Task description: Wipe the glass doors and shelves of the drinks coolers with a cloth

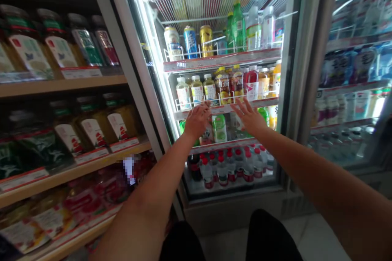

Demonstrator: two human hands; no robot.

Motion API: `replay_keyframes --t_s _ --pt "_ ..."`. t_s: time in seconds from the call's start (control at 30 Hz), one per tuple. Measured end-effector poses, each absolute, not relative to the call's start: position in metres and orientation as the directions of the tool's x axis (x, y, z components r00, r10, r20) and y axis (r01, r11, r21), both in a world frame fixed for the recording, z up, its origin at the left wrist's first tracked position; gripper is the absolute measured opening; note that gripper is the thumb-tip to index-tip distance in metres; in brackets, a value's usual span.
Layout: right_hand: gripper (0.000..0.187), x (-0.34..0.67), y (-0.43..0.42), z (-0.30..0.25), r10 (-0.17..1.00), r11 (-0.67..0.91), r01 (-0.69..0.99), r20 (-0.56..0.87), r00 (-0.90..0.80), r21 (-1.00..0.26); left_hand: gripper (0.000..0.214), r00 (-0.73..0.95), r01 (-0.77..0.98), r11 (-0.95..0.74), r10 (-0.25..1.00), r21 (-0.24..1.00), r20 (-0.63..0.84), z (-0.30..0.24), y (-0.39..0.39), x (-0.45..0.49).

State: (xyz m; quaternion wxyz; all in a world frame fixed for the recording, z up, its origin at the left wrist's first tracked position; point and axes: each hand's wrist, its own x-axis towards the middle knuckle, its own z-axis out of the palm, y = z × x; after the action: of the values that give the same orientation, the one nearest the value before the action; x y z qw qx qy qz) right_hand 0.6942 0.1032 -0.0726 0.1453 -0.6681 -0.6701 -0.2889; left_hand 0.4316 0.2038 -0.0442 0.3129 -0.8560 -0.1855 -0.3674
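Note:
Both my arms stretch forward into a lit drinks fridge. My left hand [197,121] is in front of the lower shelf edge, fingers apart and slightly bent, holding nothing visible. To its right, my right hand [249,117] has its fingers spread, also with nothing in it. Between the two hands stands a green and white carton or can [219,128]. Just above them is a row of small bottles, among them a white-capped bottle [197,89], a yellow-capped dark bottle [222,85] and a red drink bottle [251,83]. Whether either hand touches the shelf rail [219,109] I cannot tell.
Higher up stand a blue can [190,43], a gold can [206,40] and a green bottle [238,26]. Several red-capped bottles [222,170] fill the bottom. Wooden shelves [104,82] with large bottles are at left. A metal door frame [312,49] separates another fridge at right.

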Motion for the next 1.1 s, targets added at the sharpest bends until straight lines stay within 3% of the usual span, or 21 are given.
replay_keyframes --t_s 0.13,0.3,0.47,0.6,0.87,1.1 --pt "0.13 0.701 0.104 -0.079 0.787 -0.018 0.984 0.609 -0.094 0.176 0.045 0.581 0.599 -0.724 0.101 -0.341 0.807 -0.031 0.201 0.464" --pt "0.137 0.712 0.112 -0.094 0.722 0.028 0.995 0.686 -0.088 0.097 0.054 0.72 0.472 -0.755 0.034 -0.454 0.693 -0.06 0.187 0.512" --pt "0.144 0.715 0.116 -0.103 0.709 -0.005 1.0 0.705 -0.011 0.02 0.045 0.838 0.313 -0.766 -0.055 -0.561 0.543 -0.09 0.178 0.521" --pt "0.14 0.713 0.114 -0.104 0.705 -0.017 1.0 0.709 0.0 0.016 0.036 0.861 0.281 -0.762 -0.068 -0.584 0.504 -0.105 0.181 0.483" --pt "0.138 0.713 0.113 -0.104 0.711 -0.011 1.0 0.703 0.001 0.01 0.025 0.712 0.522 -0.718 0.071 -0.46 0.698 -0.102 0.196 0.423" --pt "0.119 0.723 0.1 -0.098 0.727 -0.043 0.99 0.684 -0.06 0.132 0.041 0.643 0.566 -0.729 0.099 -0.384 0.759 -0.083 0.187 0.48"
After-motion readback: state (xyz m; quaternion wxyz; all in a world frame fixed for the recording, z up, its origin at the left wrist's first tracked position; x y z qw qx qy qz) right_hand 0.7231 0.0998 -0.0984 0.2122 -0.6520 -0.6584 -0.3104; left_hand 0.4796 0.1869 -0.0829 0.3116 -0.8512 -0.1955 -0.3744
